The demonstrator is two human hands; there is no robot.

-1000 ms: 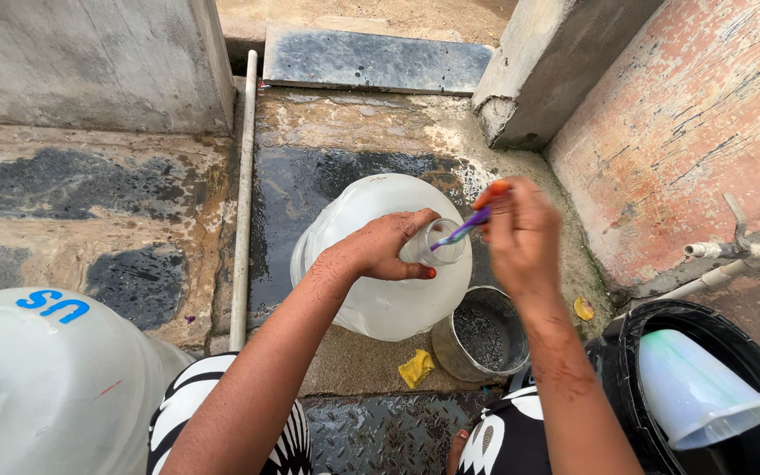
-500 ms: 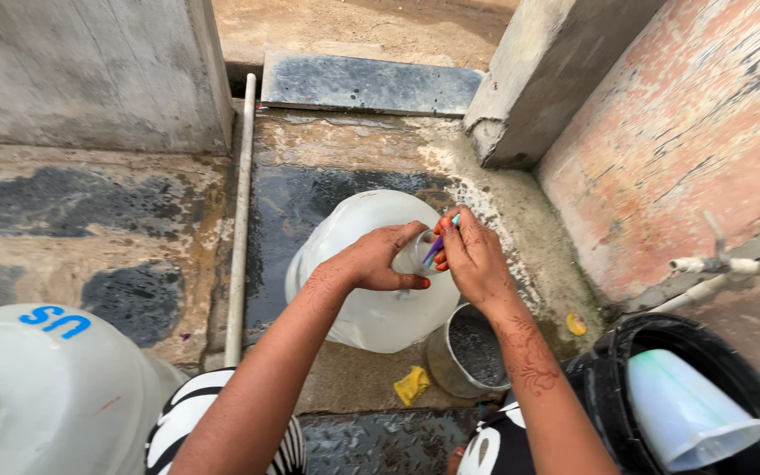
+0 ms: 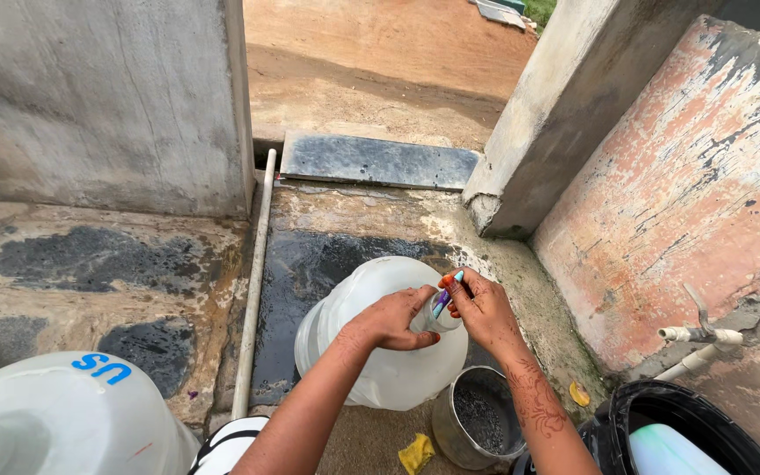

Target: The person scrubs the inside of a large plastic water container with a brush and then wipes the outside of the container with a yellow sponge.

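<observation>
Jug: a large translucent white water jug (image 3: 380, 352) is standing upright on the wet concrete floor (image 3: 310, 255), directly under both hands.
Left hand: the left hand (image 3: 393, 318) is gripping the jug's neck, fingers wrapped around it, steadying it.
Right hand: the right hand (image 3: 483, 308) is pinching a small brush with a blue and purple handle (image 3: 444, 299), its working end pointing down into the jug's mouth.
Progress: scrubbing at the mouth seems to be under way (a judgement only); whether the inside is clean cannot be told, and no rinsing water is flowing.
Look of the jug: cloudy, smooth, rounded shoulders, no cap showing.
Near the hands: a small metal bucket (image 3: 477, 427) is sitting just below the right wrist, a yellow scrap (image 3: 416, 453) beside it.
Farther off: a white tap (image 3: 697, 339) is sticking out of the wall right of the hands; a second white jug (image 3: 63, 422) is lying left of the left forearm.
</observation>
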